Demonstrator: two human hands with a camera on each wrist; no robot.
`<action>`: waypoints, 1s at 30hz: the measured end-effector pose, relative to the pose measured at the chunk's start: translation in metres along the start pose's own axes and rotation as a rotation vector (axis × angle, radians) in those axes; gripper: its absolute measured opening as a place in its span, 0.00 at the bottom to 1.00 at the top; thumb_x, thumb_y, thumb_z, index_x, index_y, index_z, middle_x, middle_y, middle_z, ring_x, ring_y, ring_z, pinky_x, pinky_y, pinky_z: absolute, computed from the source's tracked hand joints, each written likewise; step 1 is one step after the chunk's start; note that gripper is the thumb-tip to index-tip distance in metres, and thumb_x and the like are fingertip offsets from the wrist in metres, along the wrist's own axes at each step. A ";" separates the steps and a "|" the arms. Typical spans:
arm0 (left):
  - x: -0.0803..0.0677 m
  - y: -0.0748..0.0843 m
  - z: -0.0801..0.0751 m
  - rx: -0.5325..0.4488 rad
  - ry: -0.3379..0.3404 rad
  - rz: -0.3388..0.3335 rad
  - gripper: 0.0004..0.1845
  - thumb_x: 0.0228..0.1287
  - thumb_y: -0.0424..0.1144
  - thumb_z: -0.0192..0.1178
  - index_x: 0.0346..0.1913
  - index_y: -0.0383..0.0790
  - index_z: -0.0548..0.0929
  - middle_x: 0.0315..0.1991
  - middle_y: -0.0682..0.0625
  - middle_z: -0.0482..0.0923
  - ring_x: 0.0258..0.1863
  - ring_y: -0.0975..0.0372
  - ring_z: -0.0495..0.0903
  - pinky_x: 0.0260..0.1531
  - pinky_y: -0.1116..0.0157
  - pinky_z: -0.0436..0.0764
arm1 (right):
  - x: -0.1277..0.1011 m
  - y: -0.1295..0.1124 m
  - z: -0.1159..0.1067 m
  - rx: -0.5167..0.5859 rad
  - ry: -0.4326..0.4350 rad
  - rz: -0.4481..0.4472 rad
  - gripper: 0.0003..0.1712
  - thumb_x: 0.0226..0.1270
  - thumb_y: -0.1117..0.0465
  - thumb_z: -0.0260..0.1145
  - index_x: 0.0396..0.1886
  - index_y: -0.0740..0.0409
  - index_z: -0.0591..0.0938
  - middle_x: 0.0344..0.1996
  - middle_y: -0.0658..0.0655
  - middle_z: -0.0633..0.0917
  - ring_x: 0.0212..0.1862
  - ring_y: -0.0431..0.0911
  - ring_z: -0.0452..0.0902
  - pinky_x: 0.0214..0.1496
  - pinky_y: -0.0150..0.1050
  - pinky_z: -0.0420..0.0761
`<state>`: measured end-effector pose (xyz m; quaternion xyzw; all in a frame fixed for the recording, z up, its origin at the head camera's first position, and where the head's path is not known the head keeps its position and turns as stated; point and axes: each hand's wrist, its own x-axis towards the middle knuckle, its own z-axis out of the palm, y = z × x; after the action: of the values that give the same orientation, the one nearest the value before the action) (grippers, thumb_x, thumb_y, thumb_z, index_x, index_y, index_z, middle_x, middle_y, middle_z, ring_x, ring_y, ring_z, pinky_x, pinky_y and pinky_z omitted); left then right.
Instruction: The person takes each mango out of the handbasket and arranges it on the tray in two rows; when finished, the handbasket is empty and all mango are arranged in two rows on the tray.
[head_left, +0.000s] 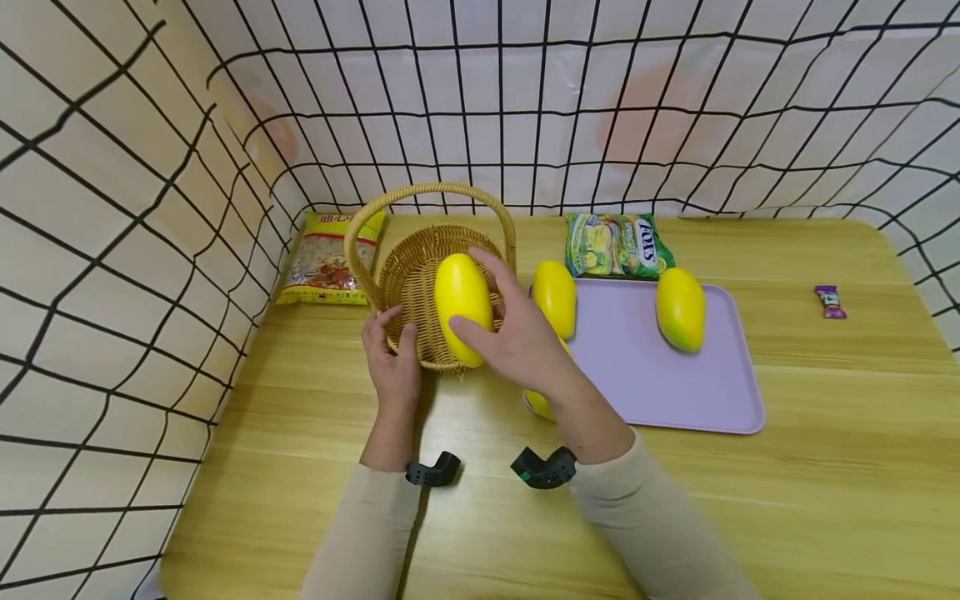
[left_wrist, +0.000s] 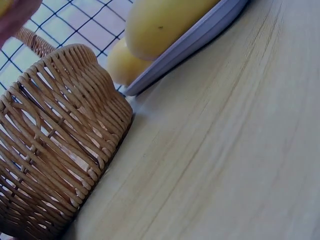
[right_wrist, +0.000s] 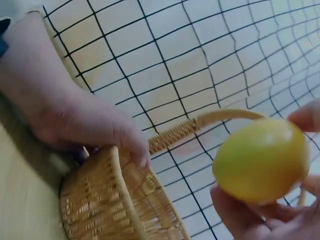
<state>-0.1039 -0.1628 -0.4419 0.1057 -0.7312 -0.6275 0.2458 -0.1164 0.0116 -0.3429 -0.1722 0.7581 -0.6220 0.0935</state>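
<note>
My right hand (head_left: pixel 521 342) grips a yellow mango (head_left: pixel 457 287) above the opening of a round wicker basket (head_left: pixel 417 287). In the right wrist view this mango (right_wrist: pixel 260 160) has a greenish end and sits between thumb and fingers. My left hand (head_left: pixel 392 371) holds the basket's near-left rim, the thumb hooked over it in the right wrist view. A lilac tray (head_left: pixel 637 375) lies right of the basket. On it are a mango (head_left: pixel 553 296) at the left, another mango (head_left: pixel 681 308) at the right, and a third mango (head_left: pixel 538 404) partly hidden under my right forearm.
A bag of dried food (head_left: pixel 322 258) lies left of the basket. Behind the tray rests a green candy bag (head_left: pixel 617 246). A small purple-wrapped sweet (head_left: pixel 830 302) lies far right. Black wire mesh (head_left: pixel 480 117) borders the table's back and sides; the basket handle (head_left: pixel 442 188) arches upward.
</note>
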 end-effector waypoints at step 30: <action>0.009 -0.038 0.000 0.004 0.006 -0.005 0.17 0.63 0.39 0.56 0.54 0.37 0.75 0.65 0.50 0.55 0.67 0.58 0.51 0.62 0.55 0.53 | -0.108 0.089 -0.151 -0.363 0.115 0.174 0.34 0.71 0.57 0.50 0.71 0.33 0.49 0.65 0.60 0.56 0.52 0.58 0.58 0.47 0.53 0.57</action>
<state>-0.1174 -0.1738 -0.4772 0.1101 -0.7316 -0.6262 0.2460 -0.0832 0.2050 -0.4064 -0.0844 0.8738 -0.4735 0.0710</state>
